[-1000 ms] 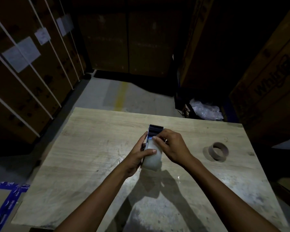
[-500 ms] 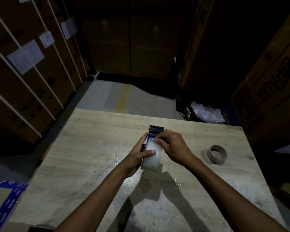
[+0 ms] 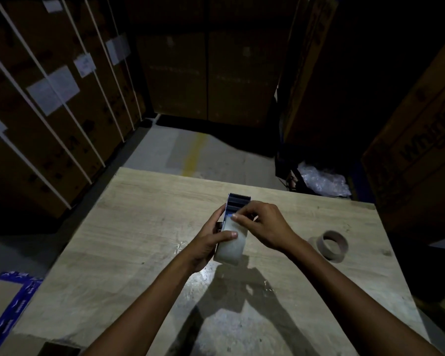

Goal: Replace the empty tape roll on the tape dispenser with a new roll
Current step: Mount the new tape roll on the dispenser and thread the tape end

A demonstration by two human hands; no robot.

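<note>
A dark blue tape dispenser (image 3: 238, 202) with a toothed blade at its far end is held above the middle of the wooden table (image 3: 129, 227). A roll of clear tape (image 3: 230, 249) sits in the dispenser. My left hand (image 3: 211, 244) grips the roll and the dispenser from the left, thumb across the roll. My right hand (image 3: 262, 224) pinches the tape's loose end with its fingertips at the top of the roll, just behind the blade. An empty brown cardboard core (image 3: 332, 245) lies on the table to the right, apart from both hands.
Tall cardboard boxes (image 3: 49, 106) with white straps stand to the left, more boxes behind and to the right. A crumpled clear plastic bag (image 3: 324, 182) lies on the floor past the table's far right edge. A blue-edged carton (image 3: 8, 301) sits at lower left.
My right hand's fingertips have drawn slightly forward along the top of the roll toward the blade. My left hand keeps the same grip, and the empty core has not moved.
</note>
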